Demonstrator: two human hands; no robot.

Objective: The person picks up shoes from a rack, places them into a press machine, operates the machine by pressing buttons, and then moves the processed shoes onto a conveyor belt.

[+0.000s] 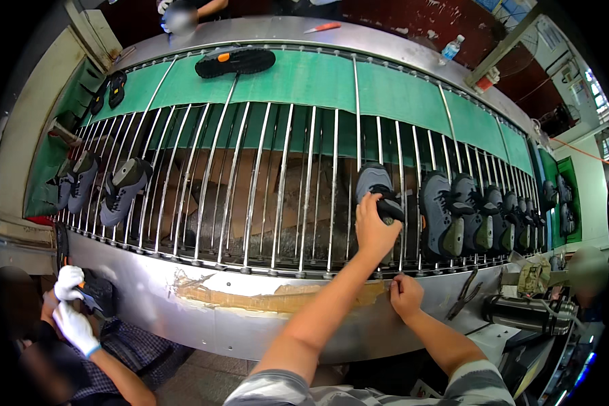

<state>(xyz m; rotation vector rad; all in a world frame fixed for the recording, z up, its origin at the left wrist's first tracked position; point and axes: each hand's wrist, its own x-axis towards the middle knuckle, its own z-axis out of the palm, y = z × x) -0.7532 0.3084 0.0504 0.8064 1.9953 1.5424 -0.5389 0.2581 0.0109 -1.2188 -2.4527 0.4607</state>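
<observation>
At the centre right of the frame the left hand (373,227) reaches out over the wire rack (264,196) and closes around the heel of a grey shoe (375,186) that rests sole down on the bars. The right hand (406,296) is below it, fingers curled and holding nothing, resting on the steel edge (237,318) of the conveyor. To the right of the gripped shoe a row of grey shoes (477,213) already stands packed side by side toward the right rim of the frame, so that stretch looks filled. The bars to the left of it, across the middle of the frame, are bare as far as two grey shoes (101,186) at the left. A black shoe (235,61) lies on the green belt (386,91) at the upper centre. In the lower left a co-worker's white-gloved hands (71,304) hold a dark shoe.
</observation>
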